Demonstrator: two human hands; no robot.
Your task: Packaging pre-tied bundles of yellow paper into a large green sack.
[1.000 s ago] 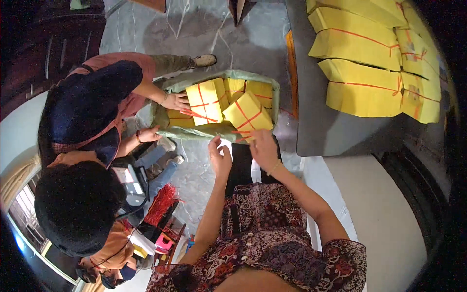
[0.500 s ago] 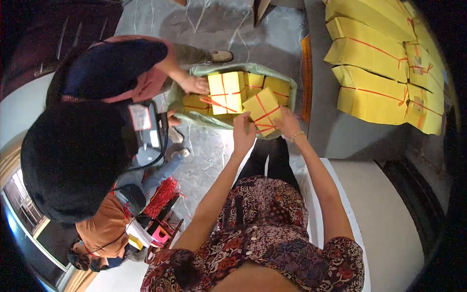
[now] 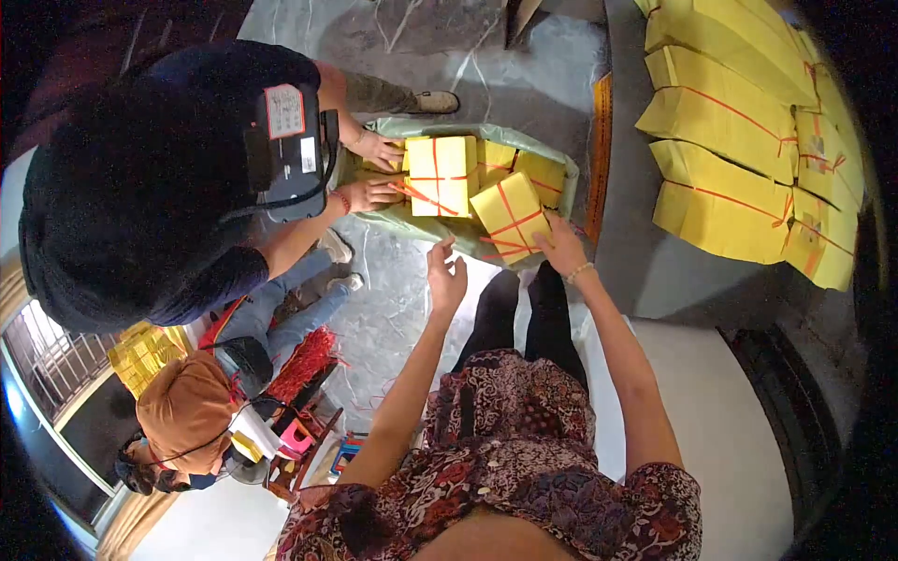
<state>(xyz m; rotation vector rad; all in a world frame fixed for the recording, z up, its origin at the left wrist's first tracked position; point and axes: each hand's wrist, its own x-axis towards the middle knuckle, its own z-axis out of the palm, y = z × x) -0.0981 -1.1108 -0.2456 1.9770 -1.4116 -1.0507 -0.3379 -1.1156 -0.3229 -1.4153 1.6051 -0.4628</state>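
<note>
A yellow paper block, tied crosswise with red string, lies tilted at the near side of a pale green sack. My right hand grips its lower right corner, the fingers partly hidden. Just off the sack's near rim is my left hand, its fingers apart and slightly bent, holding nothing. Left of my block, a second yellow tied block sits on top of the others, with a co-worker's two hands at its left side. More tied yellow blocks fill the sack beneath.
Large yellow bundles bound with red string are stacked on a dark surface to the right. At the left the co-worker leans in over the sack. Farther down left, another person sits beside a heap of red strands.
My left hand has come off the block and drawn back left; my right hand stays on it. The co-worker has leaned in, bringing a second hand to the other block.
</note>
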